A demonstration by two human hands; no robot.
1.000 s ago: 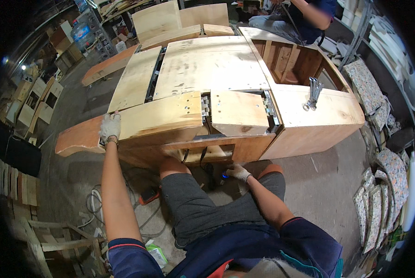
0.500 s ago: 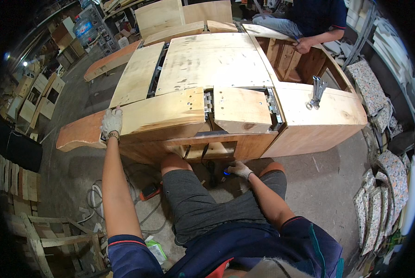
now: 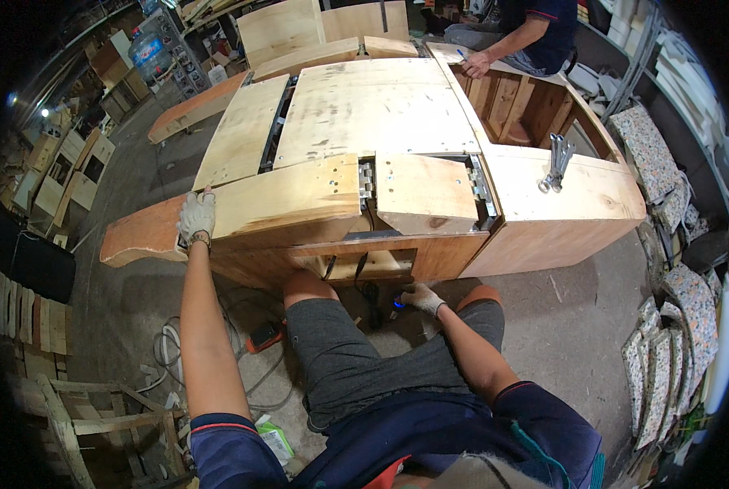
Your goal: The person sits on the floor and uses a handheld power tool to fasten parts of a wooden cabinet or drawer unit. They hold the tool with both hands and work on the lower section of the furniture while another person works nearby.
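A large wooden furniture frame (image 3: 356,106) with pale plywood panels and metal hinges lies before me. My left hand (image 3: 196,216), in a light work glove, grips the left end of the near plywood panel (image 3: 287,196), beside a reddish curved wooden piece (image 3: 143,232). Low by my right knee, my right hand (image 3: 421,299), also gloved, is closed around a small blue-lit device (image 3: 399,302); most of it is hidden by the fingers. Dark cables (image 3: 370,303) hang close to it, under the opening in the frame's near side.
Several wrenches (image 3: 557,163) lie on the frame's right section. At the far right a co-worker's hand (image 3: 477,63) holds a thin blue tool over the open compartment (image 3: 527,110). An orange-and-black tool (image 3: 264,336) and loose cables are on the floor. Speckled foam pieces (image 3: 666,350) are stacked at right.
The co-worker's body and hand have shifted left along the far edge of the open compartment. Both my hands stay where they were.
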